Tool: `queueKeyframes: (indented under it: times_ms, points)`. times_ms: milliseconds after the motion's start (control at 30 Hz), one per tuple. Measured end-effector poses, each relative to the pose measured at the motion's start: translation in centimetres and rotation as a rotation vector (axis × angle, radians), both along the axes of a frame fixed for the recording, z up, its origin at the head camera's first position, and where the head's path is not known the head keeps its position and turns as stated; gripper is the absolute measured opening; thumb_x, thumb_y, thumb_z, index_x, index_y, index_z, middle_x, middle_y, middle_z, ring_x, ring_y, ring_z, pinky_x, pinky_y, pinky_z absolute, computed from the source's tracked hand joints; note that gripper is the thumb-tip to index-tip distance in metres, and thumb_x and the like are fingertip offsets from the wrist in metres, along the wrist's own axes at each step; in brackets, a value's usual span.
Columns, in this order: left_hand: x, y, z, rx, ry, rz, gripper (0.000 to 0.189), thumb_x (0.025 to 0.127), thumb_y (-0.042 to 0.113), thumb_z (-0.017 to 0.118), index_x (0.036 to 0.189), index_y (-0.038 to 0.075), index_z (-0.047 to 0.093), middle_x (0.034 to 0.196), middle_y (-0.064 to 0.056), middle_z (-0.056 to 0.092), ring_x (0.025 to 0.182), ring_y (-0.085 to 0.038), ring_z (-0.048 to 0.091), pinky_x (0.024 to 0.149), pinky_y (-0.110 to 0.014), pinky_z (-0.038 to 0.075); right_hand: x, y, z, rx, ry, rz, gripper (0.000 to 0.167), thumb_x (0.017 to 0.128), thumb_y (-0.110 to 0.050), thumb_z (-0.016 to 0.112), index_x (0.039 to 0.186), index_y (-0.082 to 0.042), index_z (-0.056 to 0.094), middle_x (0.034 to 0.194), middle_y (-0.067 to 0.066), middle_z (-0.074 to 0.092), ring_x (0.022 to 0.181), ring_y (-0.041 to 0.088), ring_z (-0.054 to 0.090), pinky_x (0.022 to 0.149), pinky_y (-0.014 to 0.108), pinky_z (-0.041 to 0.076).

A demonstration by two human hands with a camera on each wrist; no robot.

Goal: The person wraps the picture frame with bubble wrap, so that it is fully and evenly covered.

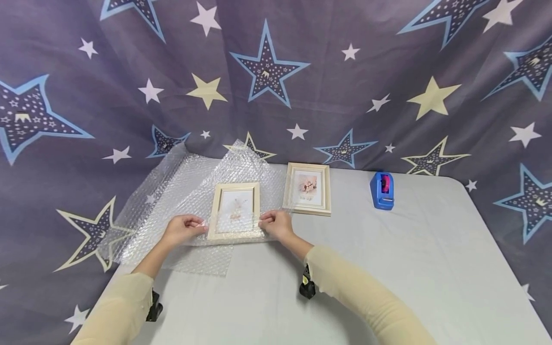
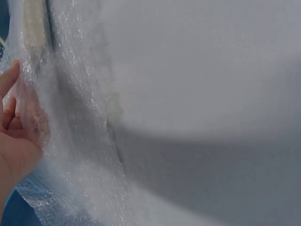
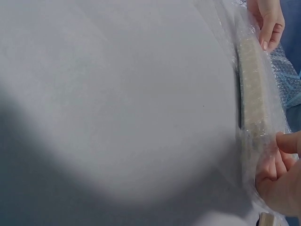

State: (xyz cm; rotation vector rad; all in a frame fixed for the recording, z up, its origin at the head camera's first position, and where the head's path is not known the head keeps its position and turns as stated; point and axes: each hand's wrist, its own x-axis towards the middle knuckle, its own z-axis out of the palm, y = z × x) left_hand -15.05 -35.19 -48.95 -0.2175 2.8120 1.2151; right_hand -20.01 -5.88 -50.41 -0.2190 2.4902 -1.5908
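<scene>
A light wooden picture frame (image 1: 236, 203) lies face up on a sheet of bubble wrap (image 1: 177, 187). The wrap is folded over the frame's near edge and covers its lower part. At the near left corner, my left hand (image 1: 183, 231) pinches the folded wrap between thumb and fingers. My right hand (image 1: 277, 224) grips the wrap at the near right corner, its thumb on top. In the right wrist view, the frame's near side (image 3: 254, 84) shows through the clear plastic between both hands. The left wrist view has my left hand (image 2: 19, 127) partly behind the film.
A second wooden picture frame (image 1: 307, 189) lies to the right, its left side overlapped by the wrap. Farther right stands a blue tape dispenser (image 1: 382, 191). A star-patterned curtain (image 1: 327, 86) hangs behind the white table (image 1: 409, 258). More wrap spreads over the table's left edge.
</scene>
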Motion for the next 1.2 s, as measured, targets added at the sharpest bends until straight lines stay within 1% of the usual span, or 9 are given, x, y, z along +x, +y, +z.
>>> queueKeyframes:
  times_ms: [200,300,367,533,700,800,900,1067,1200]
  points:
    - [-0.1,0.0,-0.3,-0.041,-0.006,-0.003,0.036,0.081,0.026,0.076,0.099,-0.004,0.069,0.082,-0.006,0.071,0.070,-0.003,0.057,0.060,-0.015,0.049,-0.1,-0.1,-0.2,0.008,0.018,0.005,0.010,0.078,-0.002,0.073,0.086,0.004,0.073,0.074,0.015,0.072,0.054,-0.001,0.048,0.049,0.008,0.039]
    - [-0.1,0.3,-0.1,-0.072,0.044,-0.025,0.033,0.080,0.022,0.076,0.099,-0.004,0.068,0.084,-0.011,0.071,0.072,-0.009,0.059,0.062,-0.018,0.050,0.0,0.1,-0.1,0.017,0.032,0.012,0.010,0.078,-0.003,0.073,0.085,0.003,0.073,0.074,0.015,0.072,0.054,-0.001,0.047,0.049,0.008,0.039]
    - [-0.1,0.7,0.1,-0.113,0.115,-0.057,0.032,0.080,0.017,0.075,0.102,-0.004,0.067,0.089,-0.015,0.070,0.077,-0.017,0.063,0.069,-0.025,0.054,0.0,0.1,0.0,0.026,0.045,0.011,0.010,0.078,-0.004,0.074,0.085,0.003,0.073,0.073,0.014,0.072,0.054,-0.001,0.047,0.049,0.008,0.039]
    - [0.2,2.4,0.6,-0.243,0.322,-0.186,0.039,0.079,0.009,0.071,0.115,-0.002,0.063,0.113,-0.023,0.066,0.105,-0.039,0.062,0.093,-0.053,0.051,0.2,0.2,0.2,0.047,0.044,-0.008,0.010,0.077,-0.004,0.075,0.084,0.002,0.074,0.071,0.013,0.071,0.054,0.000,0.047,0.049,0.008,0.038]
    - [0.9,4.1,0.6,-0.395,0.432,-0.399,0.040,0.086,0.018,0.067,0.122,0.001,0.062,0.128,-0.019,0.062,0.120,-0.038,0.057,0.105,-0.055,0.045,0.2,0.0,-0.1,0.043,0.012,-0.018,0.009,0.078,-0.005,0.075,0.084,0.002,0.074,0.072,0.013,0.071,0.054,0.000,0.047,0.050,0.009,0.038]
    - [1.4,4.7,0.6,-0.481,0.440,-0.515,0.041,0.090,0.023,0.065,0.125,0.003,0.061,0.133,-0.016,0.060,0.123,-0.036,0.057,0.106,-0.054,0.044,0.1,-0.1,-0.3,0.032,0.006,-0.023,0.010,0.077,-0.005,0.076,0.084,0.001,0.074,0.072,0.013,0.071,0.054,0.000,0.047,0.050,0.009,0.038]
    - [1.9,4.7,0.5,-0.527,0.425,-0.587,0.042,0.091,0.024,0.063,0.128,0.003,0.060,0.136,-0.016,0.058,0.125,-0.036,0.055,0.107,-0.054,0.044,0.1,-0.2,-0.4,0.026,0.000,-0.027,0.009,0.077,-0.005,0.076,0.084,0.001,0.074,0.072,0.013,0.072,0.053,0.000,0.047,0.049,0.009,0.038]
    - [2.6,4.2,0.3,-0.561,0.395,-0.622,0.047,0.093,0.024,0.062,0.134,0.002,0.055,0.141,-0.017,0.053,0.130,-0.037,0.051,0.108,-0.053,0.043,0.1,-0.1,-0.4,0.038,0.001,-0.019,0.009,0.077,-0.006,0.076,0.084,0.001,0.074,0.073,0.014,0.072,0.053,-0.001,0.047,0.049,0.009,0.038]
    - [2.9,4.0,0.3,-0.548,0.329,-0.622,0.052,0.095,0.027,0.059,0.140,0.004,0.049,0.147,-0.018,0.047,0.135,-0.038,0.045,0.110,-0.055,0.040,0.2,0.0,-0.2,0.047,0.011,-0.015,0.010,0.077,-0.006,0.076,0.084,0.001,0.074,0.074,0.014,0.073,0.053,0.000,0.048,0.048,0.009,0.038]
